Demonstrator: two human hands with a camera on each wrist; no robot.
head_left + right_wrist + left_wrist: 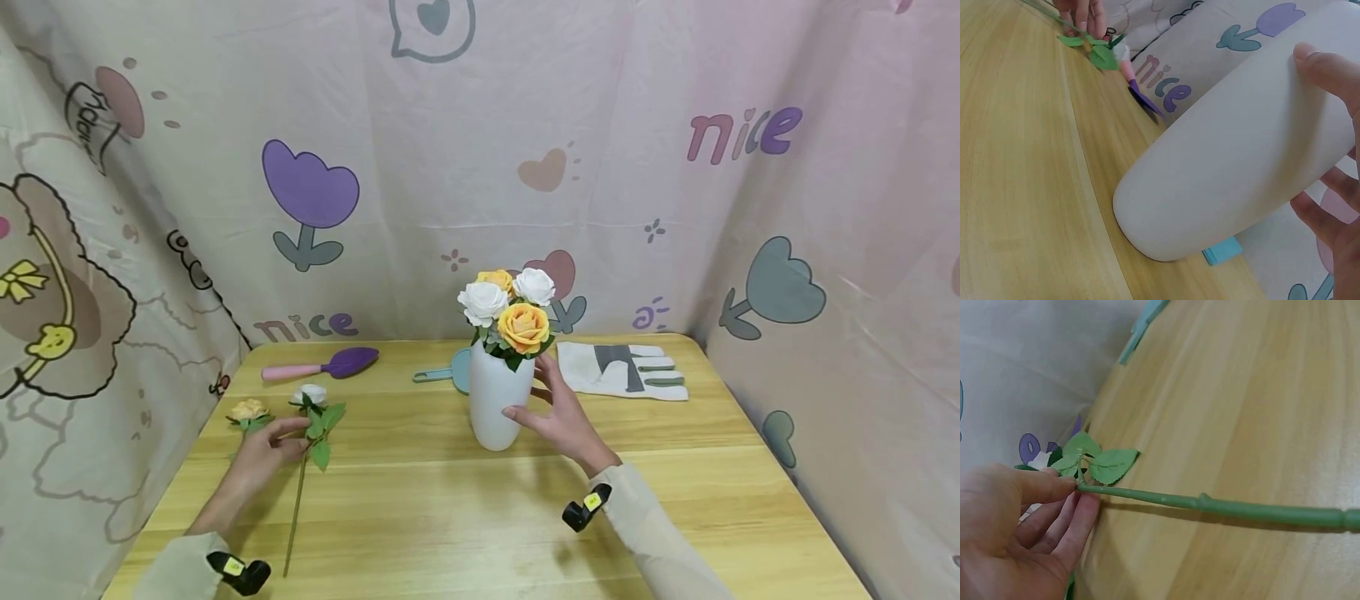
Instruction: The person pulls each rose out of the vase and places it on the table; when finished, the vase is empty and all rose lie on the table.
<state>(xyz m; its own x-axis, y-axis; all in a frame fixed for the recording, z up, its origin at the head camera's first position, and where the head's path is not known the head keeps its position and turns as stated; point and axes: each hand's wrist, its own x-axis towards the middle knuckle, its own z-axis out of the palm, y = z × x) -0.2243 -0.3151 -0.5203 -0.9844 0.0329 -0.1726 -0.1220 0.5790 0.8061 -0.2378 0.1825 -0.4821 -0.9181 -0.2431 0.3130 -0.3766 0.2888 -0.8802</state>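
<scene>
Between thumb and fingers, my left hand pinches the green stem of a white rose, just under its leaves. The stem's lower end points toward the table's near edge. A yellow rose lies beside that hand, its stem mostly hidden. My right hand grips the side of a white vase, thumb in front and fingers round the back. The vase stands upright, filled with white roses and yellow roses.
At the back left of the wooden table lies a purple trowel with a pink handle. A blue tool sits partly behind the vase. White and grey gloves lie at the back right, by a printed curtain.
</scene>
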